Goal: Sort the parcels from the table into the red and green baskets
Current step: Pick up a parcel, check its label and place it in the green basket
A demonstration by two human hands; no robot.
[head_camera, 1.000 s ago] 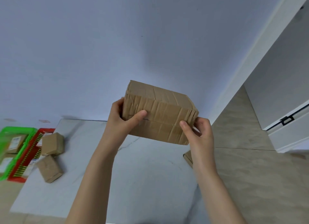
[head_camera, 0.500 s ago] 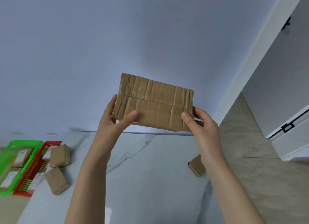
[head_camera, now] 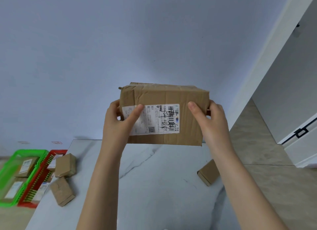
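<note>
I hold a large cardboard parcel (head_camera: 187,99) up in front of me, above the white marble table (head_camera: 154,186). Its white shipping label with a barcode faces me. My left hand (head_camera: 118,121) grips its left end, thumb across the label. My right hand (head_camera: 209,119) grips its right end, thumb on the front face. At the far left stand a green basket (head_camera: 10,162) and a red basket (head_camera: 34,183), side by side, each with labelled parcels inside.
Two small cardboard parcels (head_camera: 65,165) (head_camera: 62,192) lie on the table's left edge beside the red basket. Another small box (head_camera: 208,172) sits at the table's right edge, partly behind my right forearm. Tiled floor and a white door lie to the right.
Both hands have turned the parcel over, so the labelled face now points at me instead of the taped plain side. It stays raised in both hands.
</note>
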